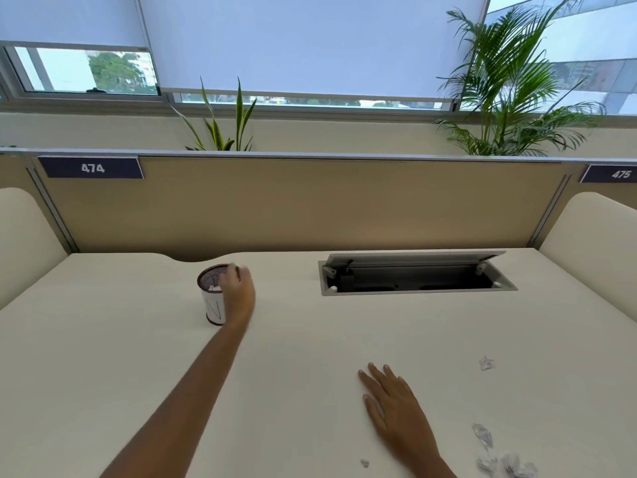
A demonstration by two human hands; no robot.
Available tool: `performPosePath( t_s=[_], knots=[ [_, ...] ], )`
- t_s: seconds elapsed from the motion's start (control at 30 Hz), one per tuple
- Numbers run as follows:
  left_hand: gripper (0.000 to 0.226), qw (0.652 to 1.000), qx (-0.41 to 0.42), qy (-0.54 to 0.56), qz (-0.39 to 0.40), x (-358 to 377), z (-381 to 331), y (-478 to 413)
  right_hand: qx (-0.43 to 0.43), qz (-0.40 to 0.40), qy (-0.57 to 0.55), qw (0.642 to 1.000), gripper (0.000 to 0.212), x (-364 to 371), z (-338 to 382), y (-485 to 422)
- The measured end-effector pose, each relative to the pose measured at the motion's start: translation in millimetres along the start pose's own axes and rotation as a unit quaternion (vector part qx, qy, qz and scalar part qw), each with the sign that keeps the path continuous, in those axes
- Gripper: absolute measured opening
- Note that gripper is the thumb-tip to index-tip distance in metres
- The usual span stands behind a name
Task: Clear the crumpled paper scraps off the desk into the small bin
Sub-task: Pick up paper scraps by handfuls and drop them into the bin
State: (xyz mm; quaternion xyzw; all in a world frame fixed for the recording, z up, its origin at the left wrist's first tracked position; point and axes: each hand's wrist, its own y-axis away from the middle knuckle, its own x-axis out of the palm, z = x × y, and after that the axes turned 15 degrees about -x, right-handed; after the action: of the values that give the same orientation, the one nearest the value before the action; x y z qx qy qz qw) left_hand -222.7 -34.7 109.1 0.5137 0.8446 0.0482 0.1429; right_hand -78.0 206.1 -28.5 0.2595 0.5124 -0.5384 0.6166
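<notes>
A small mesh bin (213, 298) with a white label stands on the cream desk (138, 357) at the back left, with white paper visible inside. My left hand (238, 291) hangs over the bin's right rim, blurred, fingers curled down; whether it holds anything cannot be seen. Flat on the desk at the front right lies my right hand (393, 398), fingers spread, holding nothing. One crumpled scrap (486, 363) sits right of it. Several crumpled scraps (499, 457) lie at the front right corner. A tiny scrap (364, 462) rests near my right wrist.
An open cable hatch (413, 276) with a raised lid is set into the desk at the back right. A tan partition (293, 201) with number signs closes the back. Padded side dividers (593, 250) flank the desk, and plants stand behind the partition.
</notes>
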Motion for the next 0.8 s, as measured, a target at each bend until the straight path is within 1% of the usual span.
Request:
performPosePath(
  t_s=[0.07, 0.1, 0.17, 0.2, 0.27, 0.3, 0.37, 0.4, 0.43, 0.5, 0.57, 0.6, 0.67, 0.8],
  knots=[
    [0.035, 0.992, 0.074, -0.097, 0.033, 8, 31, 26, -0.005, 0.001, 0.000, 1.000, 0.055, -1, -1, 0],
    [0.032, 0.984, 0.098, -0.128, 0.071, 11, 47, 38, -0.009, 0.001, -0.003, 1.000, 0.055, -3, 0, 0],
    [0.023, 0.961, 0.106, -0.195, 0.166, 14, 75, 63, -0.019, -0.047, -0.019, 0.999, 0.056, -4, -5, 1],
    [0.022, 0.947, 0.100, -0.229, 0.203, 14, 86, 77, -0.013, -0.060, -0.049, 0.997, 0.059, -4, -9, 2],
    [0.021, 0.925, 0.108, -0.271, 0.245, 14, 104, 103, 0.006, -0.111, -0.125, 0.986, 0.067, -7, -11, 7],
    [0.020, 0.916, 0.114, -0.283, 0.259, 13, 110, 114, 0.019, -0.121, -0.163, 0.979, 0.061, -10, -9, 9],
    [0.021, 0.895, 0.118, -0.309, 0.298, 10, 119, 135, 0.045, -0.111, -0.212, 0.970, 0.031, -17, -2, 13],
    [0.024, 0.881, 0.118, -0.327, 0.322, 8, 122, 144, 0.052, -0.108, -0.237, 0.964, 0.021, -20, 0, 16],
    [0.029, 0.865, 0.122, -0.349, 0.339, 6, 124, 151, 0.054, -0.104, -0.266, 0.957, 0.017, -22, 2, 20],
    [0.036, 0.833, 0.137, -0.404, 0.351, 3, 128, 162, 0.053, -0.092, -0.308, 0.945, 0.013, -28, 4, 29],
    [0.037, 0.820, 0.161, -0.434, 0.336, 3, 130, 171, 0.046, -0.070, -0.349, 0.933, 0.012, -33, 6, 38],
    [0.035, 0.819, 0.175, -0.440, 0.323, 3, 131, 175, 0.035, -0.055, -0.363, 0.929, 0.013, -36, 7, 45],
    [0.029, 0.822, 0.205, -0.439, 0.300, 4, 135, 181, 0.000, -0.023, -0.368, 0.929, 0.036, -41, 6, 58],
    [0.018, 0.840, 0.231, -0.415, 0.262, 3, 147, 186, -0.036, 0.043, -0.355, 0.933, 0.050, -50, 3, 79]
  ],
)
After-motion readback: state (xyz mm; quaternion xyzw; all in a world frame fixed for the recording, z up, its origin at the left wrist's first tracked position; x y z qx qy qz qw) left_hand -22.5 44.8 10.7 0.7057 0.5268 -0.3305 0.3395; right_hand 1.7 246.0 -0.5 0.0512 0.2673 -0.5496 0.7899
